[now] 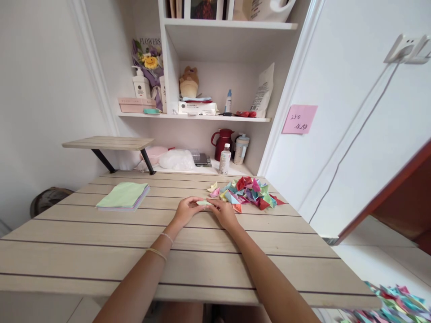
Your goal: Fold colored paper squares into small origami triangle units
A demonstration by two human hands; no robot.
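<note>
Between my hands is a small folded piece of pale green paper (203, 203), held just above the slatted tabletop. My left hand (187, 210) pinches its left end, and the fingers of my right hand (222, 212) close on its right end. The paper's exact folds are too small to make out. Just beyond my right hand lies a heap of colourful folded paper boats (251, 192). Off to the left rests a stack of square paper sheets (124, 196), light green on top with lilac edges beneath.
A small raised shelf (107, 142) on black legs stands at the table's back left. Behind the table (202, 269), a bottle (225, 159) and a red jug (222, 142) stand in the shelving. More folded paper (397, 303) lies on the floor at right.
</note>
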